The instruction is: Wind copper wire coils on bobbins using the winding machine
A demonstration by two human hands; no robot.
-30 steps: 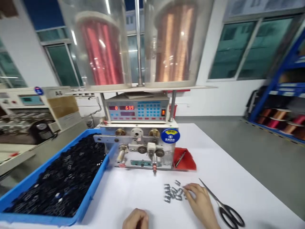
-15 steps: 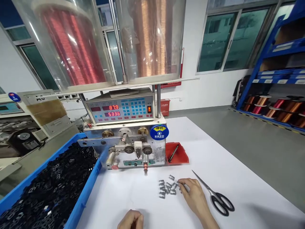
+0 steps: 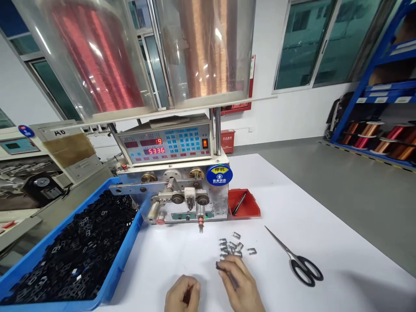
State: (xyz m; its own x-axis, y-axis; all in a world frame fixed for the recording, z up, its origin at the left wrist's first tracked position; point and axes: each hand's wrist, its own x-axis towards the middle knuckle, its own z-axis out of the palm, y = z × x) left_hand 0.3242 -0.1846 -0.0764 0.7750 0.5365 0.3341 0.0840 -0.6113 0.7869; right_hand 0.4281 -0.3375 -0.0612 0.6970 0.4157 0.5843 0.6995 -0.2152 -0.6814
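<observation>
My right hand (image 3: pixel 238 282) rests on the white table (image 3: pixel 325 242) near the front, fingers pinched on a small dark part at its tips. My left hand (image 3: pixel 182 294) sits just to its left, curled closed on something I cannot make out. Beyond the right fingertips lies a small cluster of several grey metal clips (image 3: pixel 232 247). Straight behind them stands the coil winding machine (image 3: pixel 175 177), its spindle (image 3: pixel 201 222) carrying a wound copper coil that points toward me.
A blue tray (image 3: pixel 126 247) full of black parts fills the left. Scissors (image 3: pixel 297 262) lie at the right. A red bin (image 3: pixel 243 203) holding a tool sits beside the machine. Two large wire spools (image 3: pixel 146 52) under clear covers stand on top. Blue shelving (image 3: pixel 380 86) holds spools far right.
My right hand has drawn back from the clips toward my left hand, now pinching a small part. The machine's upper counter changed from 879 to 9.
</observation>
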